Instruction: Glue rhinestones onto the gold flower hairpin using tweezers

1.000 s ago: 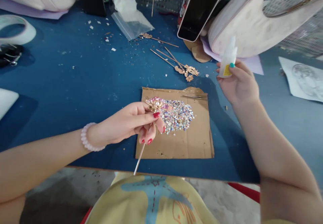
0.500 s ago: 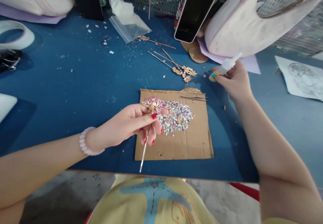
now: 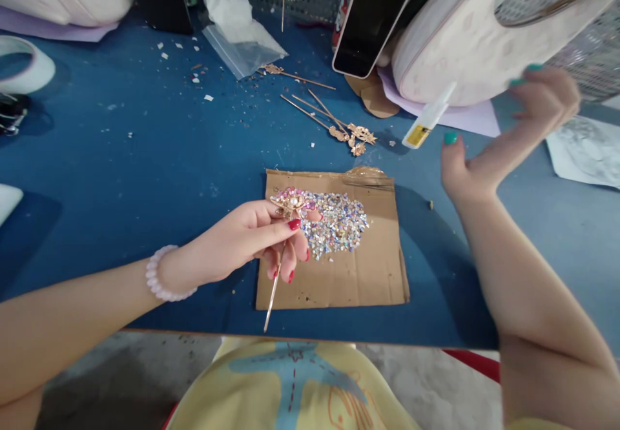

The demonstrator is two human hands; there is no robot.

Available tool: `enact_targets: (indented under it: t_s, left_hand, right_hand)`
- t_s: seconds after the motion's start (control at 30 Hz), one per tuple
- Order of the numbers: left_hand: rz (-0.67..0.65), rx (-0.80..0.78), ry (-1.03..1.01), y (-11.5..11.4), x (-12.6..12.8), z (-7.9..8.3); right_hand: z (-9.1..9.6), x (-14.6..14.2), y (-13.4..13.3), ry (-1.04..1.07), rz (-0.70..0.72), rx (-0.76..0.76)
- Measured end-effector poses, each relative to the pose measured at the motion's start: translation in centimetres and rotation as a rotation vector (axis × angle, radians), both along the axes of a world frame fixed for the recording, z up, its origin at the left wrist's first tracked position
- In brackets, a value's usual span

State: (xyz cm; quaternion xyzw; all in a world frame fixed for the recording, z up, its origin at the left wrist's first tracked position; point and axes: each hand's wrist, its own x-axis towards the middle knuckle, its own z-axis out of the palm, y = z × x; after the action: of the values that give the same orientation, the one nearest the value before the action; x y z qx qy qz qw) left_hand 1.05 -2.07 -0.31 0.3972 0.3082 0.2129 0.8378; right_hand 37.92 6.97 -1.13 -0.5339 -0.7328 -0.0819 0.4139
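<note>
My left hand [image 3: 264, 233] grips a gold hairpin [image 3: 272, 294] near its ornament, which carries pink stones and a pearl-like bead. The pin's shaft points down toward the table's front edge. Behind the ornament, a pile of small glittering rhinestones [image 3: 339, 223] lies on a cardboard sheet [image 3: 356, 281]. At the right my right hand [image 3: 508, 133] is raised with fingers apart and holds nothing; it is somewhat blurred. Left of it stands a small glue bottle [image 3: 426, 123] with a yellow label and a white nozzle, tilted toward the right.
Several gold hairpins [image 3: 351, 134] lie behind the cardboard. Thin tweezers [image 3: 371, 183] rest on its far edge. Farther back are a plastic bag [image 3: 247, 52], a phone [image 3: 375, 20] and a pale bag [image 3: 440, 49]. A tape roll [image 3: 41, 71] is at the left, a printed paper [image 3: 588, 152] at the right.
My right hand has let go of the glue bottle, leaving it on the table, and moved up and to the right with its fingers spread. My left hand keeps the hairpin in nearly the same place.
</note>
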Motion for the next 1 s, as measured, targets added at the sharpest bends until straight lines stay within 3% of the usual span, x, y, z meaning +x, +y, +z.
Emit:
enact_targets:
  t_s: [0.03, 0.1, 0.13, 0.2, 0.33, 0.4, 0.53, 0.6, 0.77, 1.0]
  left_hand:
    - [0.002, 0.0, 0.002, 0.0, 0.0, 0.0]
    - [0.005, 0.002, 0.01, 0.0, 0.0, -0.1]
    - [0.006, 0.004, 0.015, 0.0, 0.1, -0.1]
    - [0.007, 0.01, 0.026, 0.0, 0.1, -0.1]
    - [-0.003, 0.021, 0.039, 0.1, 0.0, 0.0]
    - [-0.011, 0.03, 0.041, 0.1, 0.0, 0.0]
    - [-0.025, 0.042, 0.031, 0.2, 0.0, -0.2]
    - [-0.019, 0.043, 0.026, 0.2, 0.0, -0.4]
    - [0.001, 0.037, 0.033, 0.2, 0.1, -0.5]
    - [-0.038, 0.035, 0.04, 0.2, 0.2, -0.3]
  right_hand:
    - [0.5, -0.7, -0.5, -0.115, 0.097, 0.075]
    - [1.2, -2.2, -1.1, -0.245, 0.335, -0.136]
    - [1.5, -2.9, -1.3, -0.303, 0.388, -0.283]
    - [1.6, -4.2, -1.4, -0.392, 0.431, -0.474]
    - [1.1, -5.1, -1.3, -0.398, 0.487, -0.524]
    - [0.6, -4.7, -1.0, -0.36, 0.41, -0.486]
    - [-0.5, -3.0, 0.8, -0.181, 0.054, -0.317]
    - [-1.2, -2.1, 2.1, -0.127, -0.06, -0.316]
    - [-2.6, -0.7, 4.6, -0.092, -0.168, -0.396]
    - [-2.1, -0.4, 4.5, -0.179, -0.223, -0.451]
